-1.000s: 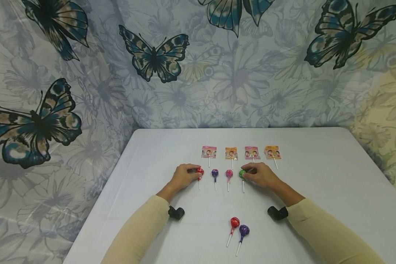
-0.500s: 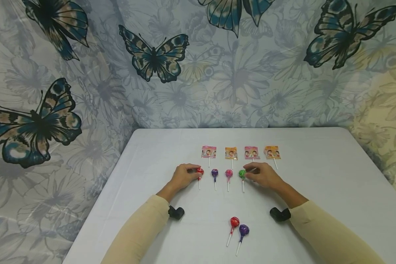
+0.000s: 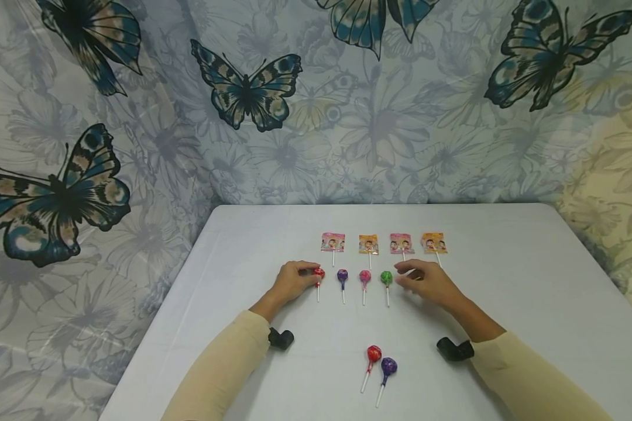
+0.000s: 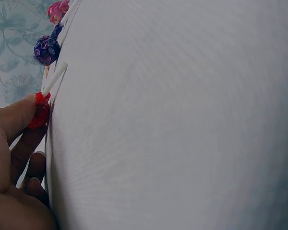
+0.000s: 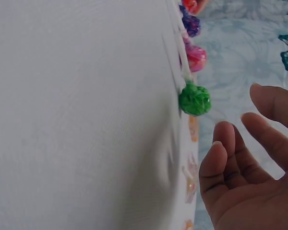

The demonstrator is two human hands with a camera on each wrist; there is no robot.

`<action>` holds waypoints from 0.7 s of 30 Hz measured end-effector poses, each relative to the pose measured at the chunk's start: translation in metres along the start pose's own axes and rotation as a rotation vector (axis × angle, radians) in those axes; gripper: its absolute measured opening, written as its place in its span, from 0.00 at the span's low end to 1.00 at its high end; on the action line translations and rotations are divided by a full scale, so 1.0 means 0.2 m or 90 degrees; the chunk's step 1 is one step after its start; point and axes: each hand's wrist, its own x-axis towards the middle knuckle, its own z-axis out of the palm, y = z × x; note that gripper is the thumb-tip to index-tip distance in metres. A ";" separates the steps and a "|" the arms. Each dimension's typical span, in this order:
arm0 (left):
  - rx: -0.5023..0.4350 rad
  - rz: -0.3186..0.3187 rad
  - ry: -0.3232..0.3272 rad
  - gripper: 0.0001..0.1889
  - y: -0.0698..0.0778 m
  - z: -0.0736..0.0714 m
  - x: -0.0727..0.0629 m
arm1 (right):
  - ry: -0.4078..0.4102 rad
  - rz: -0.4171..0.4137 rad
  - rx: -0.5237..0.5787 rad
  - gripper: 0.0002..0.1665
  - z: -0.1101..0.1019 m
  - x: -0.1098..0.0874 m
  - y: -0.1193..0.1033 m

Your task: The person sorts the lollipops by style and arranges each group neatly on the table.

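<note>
At the left end of a row of lollipops, my left hand (image 3: 293, 282) pinches the red lollipop (image 4: 40, 115) between thumb and fingers; its white stick points toward me. Beside it in the row lie a purple lollipop (image 3: 342, 276), a pink lollipop (image 3: 365, 276) and a green lollipop (image 3: 387, 278). Just right of the green one, my right hand (image 3: 426, 285) is apart from it, its fingers relaxed and holding nothing. The right wrist view shows a gap between these fingers and the green lollipop (image 5: 195, 99).
Behind the row lie several flat-wrapped lollipops, among them a pink packet (image 3: 333, 242) and an orange packet (image 3: 434, 242). Nearer to me on the white table (image 3: 305, 380) are another red lollipop (image 3: 374, 354) and another purple lollipop (image 3: 388, 367). A butterfly-print cloth (image 3: 390, 134) hangs behind.
My right hand has let go of the green lollipop and moved off to the right. The left hand has stayed on the red lollipop.
</note>
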 end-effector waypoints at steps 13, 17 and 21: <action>-0.003 -0.005 0.006 0.15 0.00 0.00 0.00 | -0.086 -0.120 0.037 0.18 0.03 -0.08 -0.03; -0.002 -0.011 0.007 0.15 0.00 0.01 0.00 | -0.141 -0.149 0.052 0.17 0.05 -0.11 -0.07; -0.002 -0.011 0.007 0.15 0.00 0.01 0.00 | -0.185 -0.170 0.062 0.17 0.08 -0.13 -0.08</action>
